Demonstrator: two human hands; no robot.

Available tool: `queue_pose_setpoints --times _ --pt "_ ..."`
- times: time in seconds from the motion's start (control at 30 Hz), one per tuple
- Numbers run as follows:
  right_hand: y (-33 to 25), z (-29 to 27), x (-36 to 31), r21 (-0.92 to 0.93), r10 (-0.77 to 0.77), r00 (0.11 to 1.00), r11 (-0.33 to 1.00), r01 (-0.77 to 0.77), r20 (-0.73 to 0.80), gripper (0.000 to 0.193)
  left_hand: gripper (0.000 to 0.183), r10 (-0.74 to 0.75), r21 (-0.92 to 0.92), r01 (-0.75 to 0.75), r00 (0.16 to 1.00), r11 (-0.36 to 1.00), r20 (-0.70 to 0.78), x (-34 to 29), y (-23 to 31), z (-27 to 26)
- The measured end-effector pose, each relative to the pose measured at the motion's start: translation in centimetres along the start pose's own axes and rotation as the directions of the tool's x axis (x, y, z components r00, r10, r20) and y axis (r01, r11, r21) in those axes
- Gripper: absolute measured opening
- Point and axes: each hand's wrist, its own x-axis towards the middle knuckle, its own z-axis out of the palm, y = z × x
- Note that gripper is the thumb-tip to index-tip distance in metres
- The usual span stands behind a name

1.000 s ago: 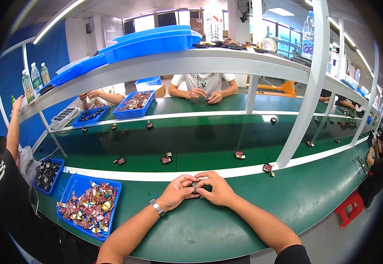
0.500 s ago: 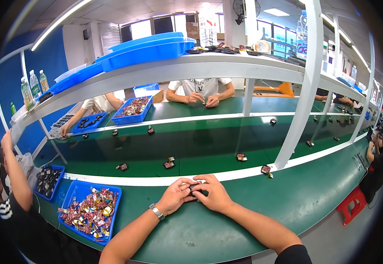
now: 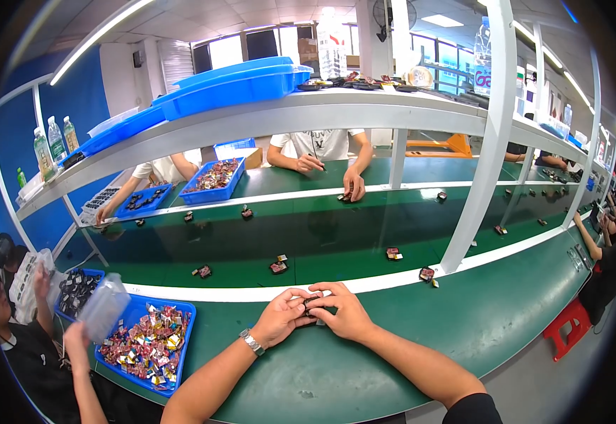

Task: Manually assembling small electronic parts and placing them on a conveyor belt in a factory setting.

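Just this side of the white rail, my left hand [image 3: 284,315] and my right hand [image 3: 343,314] meet over the green worktop. Between their bent fingers they grip a small black plastic casing [image 3: 311,302]; the fingers cover most of it, so its inside does not show. Left of my forearm stands a blue tray [image 3: 192,332] heaped with small red circuit boards [image 3: 145,346] with white and yellow parts. On the green belt beyond the rail lie several black casings with red boards in them, among them one casing [image 3: 278,266] ahead of my hands.
At left, a co-worker's hand [image 3: 76,343] holds a clear plastic tray [image 3: 106,308] over the blue tray's corner. Behind it sits a bin of black parts [image 3: 101,277]. A white post [image 3: 479,148] rises at right. Across the belt, a person [image 3: 318,147] works.
The casings on the belt have shifted slightly right. The left co-worker's clear tray has come over the blue tray. The person opposite has put one hand down at the belt's edge. My hands barely moved.
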Motion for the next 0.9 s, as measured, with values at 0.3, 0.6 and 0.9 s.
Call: queue_pose_setpoints --times 0.3,0.6,0.9 --pt "-1.0 -0.1 0.4 0.038 -0.037 0.999 0.999 0.038 -0.007 0.019 0.021 0.061 0.023 -0.061 0.998 0.998 0.017 -0.1 0.0 0.3" --pt "-2.1 -0.1 0.1 -0.140 -0.185 0.975 0.976 0.168 -0.122 0.019 0.019 0.079 -0.038 -0.078 0.997 0.996 0.026 0.0 -0.2 0.3" --pt "-1.8 -0.1 0.4 -0.052 -0.127 0.987 0.991 0.123 -0.097 0.020 0.022 0.099 -0.073 -0.095 0.994 0.993 0.045 0.0 -0.4 0.4"
